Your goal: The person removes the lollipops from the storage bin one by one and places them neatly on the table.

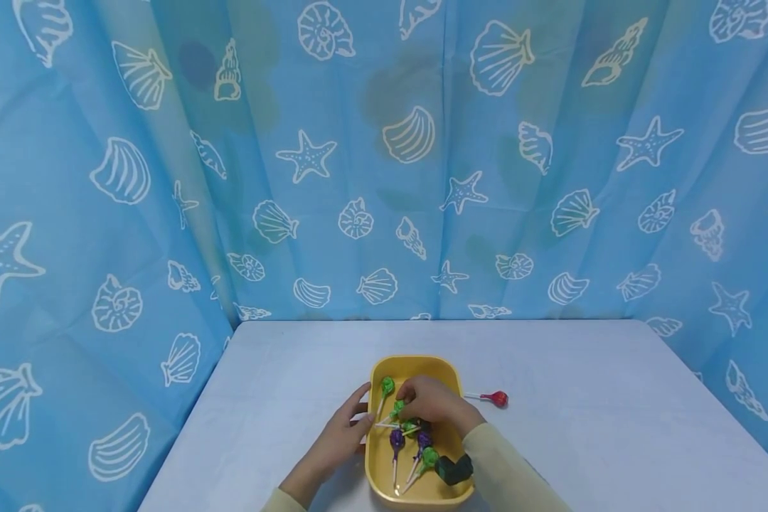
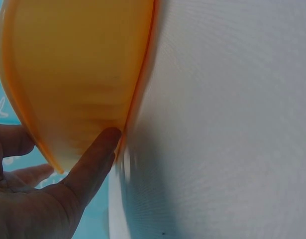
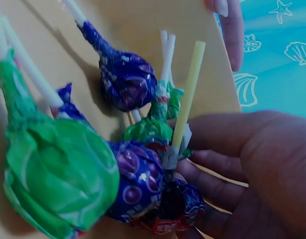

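The yellow box (image 1: 375, 473) holds several green and purple lollipops. My left hand (image 1: 338, 437) grips its left wall, thumb over the rim; in the left wrist view the hand (image 2: 48, 199) has a finger laid along the outer wall (image 2: 78, 64). Inside the box, my right hand (image 1: 432, 402) pinches a green lollipop (image 1: 399, 407). The right wrist view has the right hand (image 3: 247, 164) beside a green-wrapped lollipop (image 3: 148, 130) and a dark one with a yellow stick (image 3: 191, 84); its fingertips are partly hidden behind them.
A red lollipop (image 1: 499, 399) lies on the white table (image 1: 281, 370), right of the box. Something dark green (image 1: 454, 470) sits in the box's lower right corner, by the right sleeve. A blue shell-print curtain (image 1: 358, 178) hangs behind and at the sides.
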Motion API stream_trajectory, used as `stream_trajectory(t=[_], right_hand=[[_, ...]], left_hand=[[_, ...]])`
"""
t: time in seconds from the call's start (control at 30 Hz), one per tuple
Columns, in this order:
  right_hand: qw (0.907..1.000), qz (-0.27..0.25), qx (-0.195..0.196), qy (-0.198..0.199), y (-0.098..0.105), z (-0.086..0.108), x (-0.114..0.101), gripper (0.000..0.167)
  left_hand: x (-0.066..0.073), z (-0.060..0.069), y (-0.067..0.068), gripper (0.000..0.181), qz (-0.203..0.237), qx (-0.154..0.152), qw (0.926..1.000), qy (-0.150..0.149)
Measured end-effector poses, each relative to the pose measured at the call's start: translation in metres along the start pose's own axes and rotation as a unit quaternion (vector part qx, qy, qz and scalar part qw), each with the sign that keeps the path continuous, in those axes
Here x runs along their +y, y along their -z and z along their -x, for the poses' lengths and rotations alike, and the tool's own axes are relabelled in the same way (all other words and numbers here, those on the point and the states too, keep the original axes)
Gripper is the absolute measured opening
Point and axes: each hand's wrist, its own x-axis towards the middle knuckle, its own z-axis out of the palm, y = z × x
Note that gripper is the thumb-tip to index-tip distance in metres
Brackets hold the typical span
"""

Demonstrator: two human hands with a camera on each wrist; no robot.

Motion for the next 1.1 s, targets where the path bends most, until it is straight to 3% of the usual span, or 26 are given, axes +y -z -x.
stream_trajectory(t=[0.53, 0.77, 1.1], right_hand=[[0.999, -0.033, 0.029, 0.01, 0.0029, -0.0007, -0.0018, 0.023], [0.9985, -0.023, 0.042, 0.027, 0.0035, -0.0002, -0.0027, 0.025], [0.9981, -0.012, 0.059, 0.011, 0.0084, 0.0038, -0.0053, 0.029]], left_hand=[[-0.0015, -0.0012, 0.0012, 0.061, 0.011, -0.006, 0.9999, -0.007], [-0.0013, -0.0023, 0.0016, 0.061, 0.013, -0.003, 0.9999, -0.003], [-0.0009, -0.0022, 0.0023, 0.062, 0.017, -0.007, 0.9998, 0.002]])
